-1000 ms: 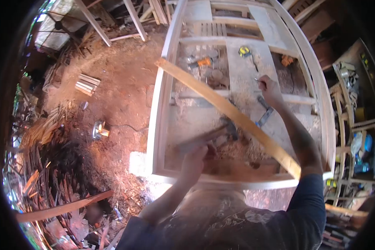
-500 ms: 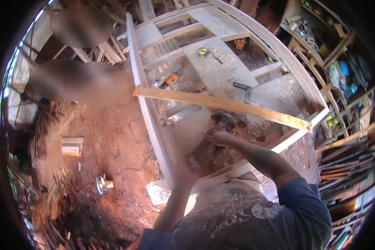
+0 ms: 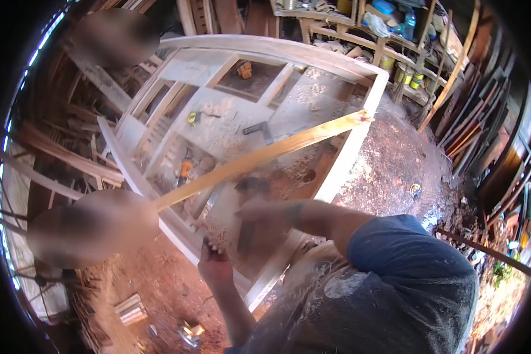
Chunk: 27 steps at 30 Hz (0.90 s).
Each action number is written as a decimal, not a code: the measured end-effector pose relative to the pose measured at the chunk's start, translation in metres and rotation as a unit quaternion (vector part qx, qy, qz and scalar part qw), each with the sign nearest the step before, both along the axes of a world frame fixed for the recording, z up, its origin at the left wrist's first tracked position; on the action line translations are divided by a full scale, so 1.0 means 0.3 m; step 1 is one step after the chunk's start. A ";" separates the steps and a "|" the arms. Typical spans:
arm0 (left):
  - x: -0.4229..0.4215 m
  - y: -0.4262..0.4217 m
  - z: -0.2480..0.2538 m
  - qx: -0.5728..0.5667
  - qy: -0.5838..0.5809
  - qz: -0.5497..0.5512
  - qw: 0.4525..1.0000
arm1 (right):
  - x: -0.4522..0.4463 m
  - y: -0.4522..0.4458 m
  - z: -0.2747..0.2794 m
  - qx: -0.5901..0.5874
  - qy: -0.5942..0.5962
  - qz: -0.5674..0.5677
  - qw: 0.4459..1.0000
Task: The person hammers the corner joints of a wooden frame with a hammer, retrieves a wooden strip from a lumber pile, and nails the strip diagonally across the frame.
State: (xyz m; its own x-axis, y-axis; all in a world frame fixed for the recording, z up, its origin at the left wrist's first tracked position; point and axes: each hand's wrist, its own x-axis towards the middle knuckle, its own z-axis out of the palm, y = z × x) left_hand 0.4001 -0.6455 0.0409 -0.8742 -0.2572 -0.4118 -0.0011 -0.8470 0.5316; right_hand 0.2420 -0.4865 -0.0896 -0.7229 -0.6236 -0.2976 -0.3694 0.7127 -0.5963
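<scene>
My right hand (image 3: 255,213) is closed around what looks like a hammer (image 3: 252,186), its dark head blurred above the fist. It is over the near end of a large pale wooden frame (image 3: 351,162) with panels and crosspieces. Close to the frame's near left rail, my left hand (image 3: 216,262) has its fingers curled; whether anything is in them is hidden. A long yellowish wooden strip (image 3: 265,154) lies slantwise across the frame, beyond both hands. Wood shavings (image 3: 219,233) are scattered near my left fingers.
On the panels lie a yellow tape measure (image 3: 193,118) and a dark square (image 3: 258,130). An orange power tool (image 3: 186,169) sits inside the frame. Shelves (image 3: 371,38) stand behind, stacked boards (image 3: 472,112) at right, short wood pieces (image 3: 131,310) on the floor at left.
The view has swung to the right, so the frame appears turned and further left. My right hand still holds the dark-headed tool; my left hand's curled fingers now show more clearly.
</scene>
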 end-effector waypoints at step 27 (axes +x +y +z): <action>-0.753 1.344 0.016 -0.588 0.327 -0.387 0.630 | 0.816 1.414 0.443 -0.320 -0.163 -0.563 0.744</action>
